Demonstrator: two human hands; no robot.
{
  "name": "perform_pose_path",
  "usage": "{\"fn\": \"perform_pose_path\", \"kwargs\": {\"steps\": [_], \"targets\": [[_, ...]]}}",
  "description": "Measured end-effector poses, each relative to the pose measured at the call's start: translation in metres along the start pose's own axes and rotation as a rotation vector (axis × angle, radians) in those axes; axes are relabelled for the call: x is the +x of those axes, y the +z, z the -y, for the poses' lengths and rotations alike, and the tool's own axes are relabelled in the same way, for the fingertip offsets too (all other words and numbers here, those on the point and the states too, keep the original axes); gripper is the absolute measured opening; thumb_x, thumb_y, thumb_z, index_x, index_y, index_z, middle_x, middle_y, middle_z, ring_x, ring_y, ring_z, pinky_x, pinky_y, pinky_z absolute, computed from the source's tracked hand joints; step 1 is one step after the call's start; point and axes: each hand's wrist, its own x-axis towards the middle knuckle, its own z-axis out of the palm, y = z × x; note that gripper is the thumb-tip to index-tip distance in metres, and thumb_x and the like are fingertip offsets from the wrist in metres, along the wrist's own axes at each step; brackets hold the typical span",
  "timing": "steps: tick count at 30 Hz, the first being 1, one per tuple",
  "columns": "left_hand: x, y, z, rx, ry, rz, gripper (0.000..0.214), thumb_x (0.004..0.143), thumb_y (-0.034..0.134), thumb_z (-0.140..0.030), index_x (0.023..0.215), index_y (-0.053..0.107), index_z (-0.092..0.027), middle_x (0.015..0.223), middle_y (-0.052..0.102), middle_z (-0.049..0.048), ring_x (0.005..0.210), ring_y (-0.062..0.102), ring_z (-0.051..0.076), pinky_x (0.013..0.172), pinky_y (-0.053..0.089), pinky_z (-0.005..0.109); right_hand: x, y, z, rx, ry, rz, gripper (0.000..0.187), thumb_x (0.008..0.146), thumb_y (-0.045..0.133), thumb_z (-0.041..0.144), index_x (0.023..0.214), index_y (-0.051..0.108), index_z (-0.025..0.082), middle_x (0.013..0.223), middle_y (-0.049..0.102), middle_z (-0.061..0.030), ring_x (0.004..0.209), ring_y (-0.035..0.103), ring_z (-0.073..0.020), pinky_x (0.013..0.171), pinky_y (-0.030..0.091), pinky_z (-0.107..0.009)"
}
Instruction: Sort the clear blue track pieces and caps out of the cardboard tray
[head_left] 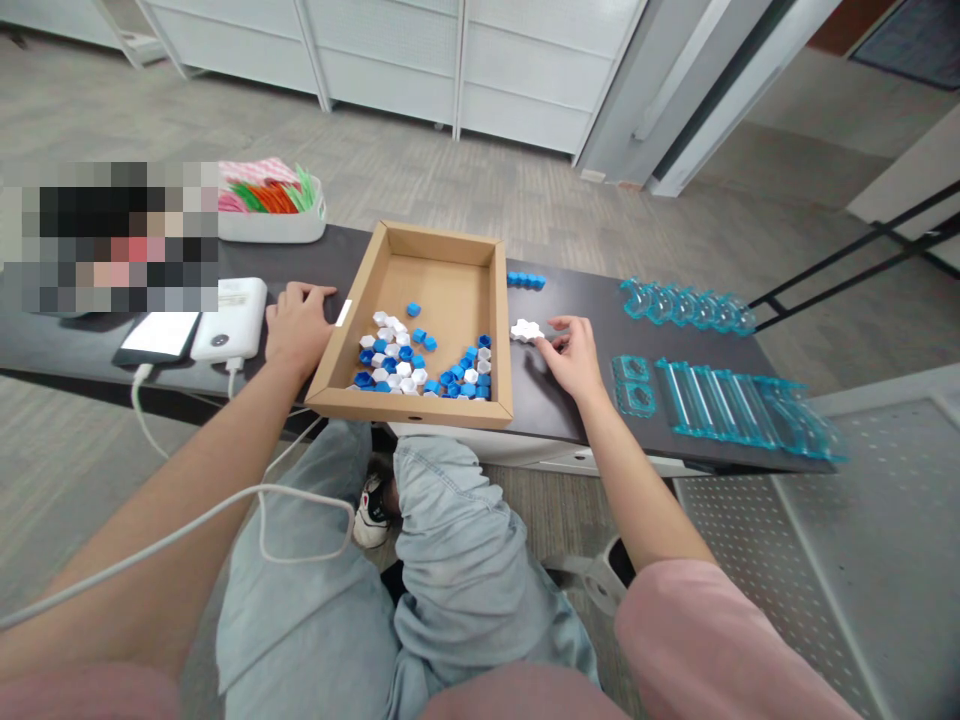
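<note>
My right hand (573, 358) is at the right end of a small cluster of white hexagonal pieces (526, 330) on the dark table. Its thumb touches the lower edge, and the index finger lies just above, so the end piece sits between them. My left hand (298, 328) rests against the left outer side of an open cardboard box (442, 275), its fingers stretched out. Loose blue and white hexagonal pieces (405, 368) lie inside the box, mostly toward its near side. Beyond the white cluster is a short row of blue pieces (526, 280).
Right of my right hand lie teal clear plastic parts (739, 400), two square teal frames (634, 386) and a row of round clear parts (688, 305). On the left are a white power bank (231, 318), a phone (159, 336), a white basket (274, 226) and a cable (225, 503).
</note>
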Motion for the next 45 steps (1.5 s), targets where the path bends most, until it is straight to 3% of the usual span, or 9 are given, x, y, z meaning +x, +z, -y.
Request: {"fn": "perform_pose_path", "kwargs": {"steps": [5,10,15,17,22,26,30,41,45], "targets": [[0.000,0.002,0.000,-0.002,-0.001,-0.003,0.076,0.115,0.043,-0.058,0.174,0.060,-0.012,0.171,0.054,0.0287,0.156,0.052,0.046,0.133,0.038,0.059,0.001,0.002,-0.007,-0.019,-0.010,-0.028,0.038,0.090,0.084,0.045,0.121,0.070,0.027,0.131,0.066,-0.0113,0.081,0.067,-0.0214,0.090,0.064,-0.048],[0.000,0.006,0.001,-0.002,-0.006,-0.056,0.074,0.111,0.049,-0.054,0.171,0.066,-0.015,0.168,0.058,0.0286,0.154,0.055,0.048,0.131,0.041,0.059,-0.002,-0.001,-0.008,-0.031,-0.075,-0.069,0.035,0.096,0.078,0.051,0.122,0.069,0.030,0.126,0.071,-0.0105,0.084,0.065,-0.0240,0.089,0.064,-0.047],[0.001,0.009,0.000,-0.006,-0.012,-0.068,0.074,0.110,0.051,-0.056,0.170,0.067,-0.017,0.168,0.059,0.0279,0.156,0.055,0.048,0.131,0.042,0.057,-0.008,-0.009,0.032,-0.010,-0.243,-0.082,0.023,0.105,0.072,0.050,0.118,0.072,0.031,0.114,0.074,-0.0100,0.090,0.066,-0.0280,0.089,0.062,-0.048],[0.001,0.009,0.000,-0.008,-0.010,-0.067,0.073,0.111,0.049,-0.056,0.170,0.067,-0.017,0.169,0.059,0.0279,0.155,0.056,0.048,0.131,0.042,0.058,-0.007,-0.003,0.065,-0.008,-0.343,0.039,0.018,0.108,0.070,0.045,0.117,0.076,0.031,0.109,0.075,-0.0087,0.091,0.067,-0.0284,0.090,0.061,-0.047],[0.001,0.008,-0.001,-0.002,-0.007,-0.069,0.073,0.113,0.044,-0.055,0.170,0.066,-0.016,0.169,0.059,0.0282,0.154,0.056,0.048,0.131,0.041,0.058,0.016,0.048,0.156,-0.139,-0.643,0.679,0.015,0.109,0.073,0.027,0.122,0.082,0.026,0.116,0.081,-0.0065,0.100,0.073,-0.0247,0.098,0.053,-0.040],[0.002,0.009,-0.001,0.002,-0.009,-0.069,0.073,0.113,0.044,-0.058,0.169,0.067,-0.017,0.167,0.060,0.0275,0.153,0.057,0.047,0.130,0.043,0.057,0.033,0.097,0.196,-0.405,-0.690,0.884,0.027,0.102,0.076,0.014,0.127,0.084,0.021,0.130,0.082,-0.0110,0.112,0.074,-0.0276,0.096,0.050,-0.037],[0.002,0.010,0.000,0.006,-0.003,-0.079,0.072,0.112,0.048,-0.059,0.168,0.068,-0.018,0.167,0.060,0.0276,0.153,0.057,0.048,0.129,0.043,0.058,0.030,0.119,0.202,-0.567,-0.656,0.950,0.032,0.098,0.081,0.011,0.129,0.085,0.019,0.132,0.081,-0.0137,0.111,0.074,-0.0293,0.088,0.048,-0.037],[0.002,0.012,0.002,-0.008,0.009,-0.085,0.071,0.113,0.046,-0.055,0.169,0.068,-0.017,0.167,0.060,0.0281,0.153,0.057,0.049,0.130,0.042,0.060,0.026,0.110,0.194,-0.481,-0.651,0.957,0.026,0.102,0.076,0.008,0.124,0.081,0.022,0.130,0.080,-0.0104,0.113,0.072,-0.0268,0.092,0.049,-0.035],[0.001,0.011,0.002,0.002,0.005,-0.083,0.073,0.114,0.042,-0.055,0.170,0.067,-0.016,0.167,0.059,0.0284,0.153,0.057,0.048,0.130,0.042,0.059,0.026,0.111,0.189,-0.368,-0.651,0.925,0.035,0.103,0.077,0.010,0.136,0.078,0.019,0.142,0.075,-0.0134,0.116,0.072,-0.0259,0.097,0.054,-0.035]]}}
